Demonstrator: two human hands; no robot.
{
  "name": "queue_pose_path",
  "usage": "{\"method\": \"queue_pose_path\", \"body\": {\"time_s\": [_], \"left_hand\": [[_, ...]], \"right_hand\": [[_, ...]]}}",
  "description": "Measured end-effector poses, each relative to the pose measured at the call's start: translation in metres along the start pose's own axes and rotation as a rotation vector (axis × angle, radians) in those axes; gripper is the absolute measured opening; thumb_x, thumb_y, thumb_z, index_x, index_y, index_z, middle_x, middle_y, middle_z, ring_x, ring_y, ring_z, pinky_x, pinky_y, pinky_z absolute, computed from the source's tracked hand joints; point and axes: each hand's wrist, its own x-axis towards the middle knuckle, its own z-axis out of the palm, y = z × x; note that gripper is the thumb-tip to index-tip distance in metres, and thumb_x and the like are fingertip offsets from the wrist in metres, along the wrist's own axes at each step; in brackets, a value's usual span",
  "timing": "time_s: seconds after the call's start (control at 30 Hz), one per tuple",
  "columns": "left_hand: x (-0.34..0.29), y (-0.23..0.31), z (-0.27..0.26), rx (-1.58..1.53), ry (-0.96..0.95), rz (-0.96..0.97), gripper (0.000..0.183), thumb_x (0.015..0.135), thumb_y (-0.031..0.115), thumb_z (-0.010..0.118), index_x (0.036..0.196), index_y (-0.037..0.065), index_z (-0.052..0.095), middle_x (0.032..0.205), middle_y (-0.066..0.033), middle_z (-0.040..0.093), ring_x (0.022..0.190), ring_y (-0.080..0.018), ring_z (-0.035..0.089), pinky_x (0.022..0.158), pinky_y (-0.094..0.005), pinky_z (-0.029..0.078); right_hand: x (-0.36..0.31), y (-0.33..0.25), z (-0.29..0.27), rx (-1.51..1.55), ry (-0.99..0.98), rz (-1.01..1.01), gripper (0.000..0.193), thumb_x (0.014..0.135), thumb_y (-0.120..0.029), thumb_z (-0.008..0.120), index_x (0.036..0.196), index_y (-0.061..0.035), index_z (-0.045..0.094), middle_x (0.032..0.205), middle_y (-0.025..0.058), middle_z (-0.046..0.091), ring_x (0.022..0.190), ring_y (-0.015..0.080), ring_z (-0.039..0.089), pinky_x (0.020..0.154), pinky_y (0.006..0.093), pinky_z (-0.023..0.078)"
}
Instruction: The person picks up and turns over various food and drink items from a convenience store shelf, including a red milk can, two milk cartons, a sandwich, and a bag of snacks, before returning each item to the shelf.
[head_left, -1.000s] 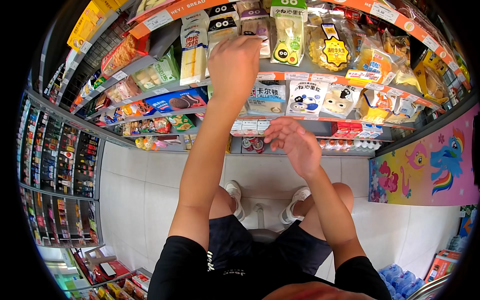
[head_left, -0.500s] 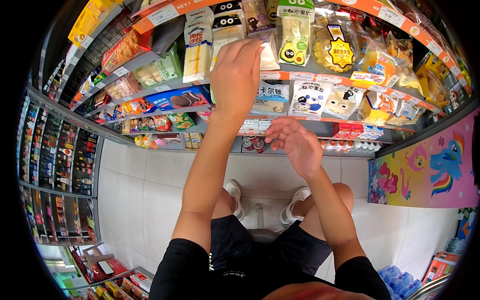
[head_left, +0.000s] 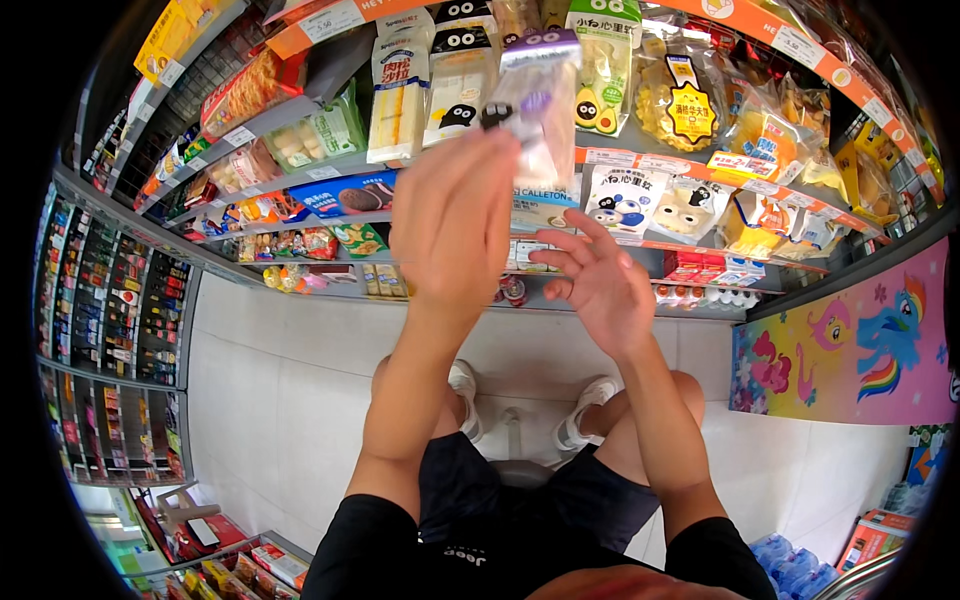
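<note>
My left hand (head_left: 452,225) is closed on the near left side of a bag of packaged bread (head_left: 540,120) with a purple top and a clear front. Motion blurs the hand and the bag, which hangs tilted in front of the upper shelf. Lower and to the right, my right hand (head_left: 605,290) is open, palm inward, with spread, slightly curled fingers and nothing in them. White-topped bread packs (head_left: 458,80) stand just left of the held bag. A green-topped pack with an avocado picture (head_left: 603,70) is on its right.
Yellow round pastries (head_left: 675,105) in clear bags fill the shelf to the right. Below lie more packs, including a blue cookie box (head_left: 345,195). A colourful cartoon panel (head_left: 850,340) stands at the right, and a rack of small goods (head_left: 120,310) at the left. My knees flank a small stool (head_left: 520,470).
My left hand has drawn the purple-topped bread bag off the shelf, toward me and down. My right hand has shifted slightly to the right and its fingers have spread.
</note>
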Motion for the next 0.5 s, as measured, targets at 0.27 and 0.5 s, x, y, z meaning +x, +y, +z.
{"method": "queue_pose_path", "body": {"time_s": [0.27, 0.5], "left_hand": [[-0.071, 0.051, -0.036, -0.305, -0.281, 0.077, 0.026, 0.074, 0.006, 0.071, 0.100, 0.003, 0.075, 0.105, -0.0091, 0.072, 0.104, -0.0262, 0.067, 0.091, -0.0411, 0.057], [-0.120, 0.032, -0.029, -0.485, -0.223, 0.059, 0.034, 0.071, 0.009, 0.075, 0.105, 0.009, 0.075, 0.112, -0.0085, 0.068, 0.104, -0.0253, 0.066, 0.088, -0.0423, 0.057]], "right_hand": [[-0.012, -0.006, 0.005, 0.043, -0.114, -0.073, 0.087, 0.094, -0.056, 0.056, 0.157, -0.0077, 0.021, 0.157, 0.0223, 0.034, 0.141, 0.0443, 0.039, 0.115, 0.0524, 0.037], [-0.006, 0.001, -0.001, -0.114, -0.010, 0.044, 0.087, 0.095, -0.053, 0.060, 0.155, -0.0016, 0.024, 0.152, 0.0266, 0.041, 0.136, 0.0432, 0.046, 0.111, 0.0506, 0.044]]}}
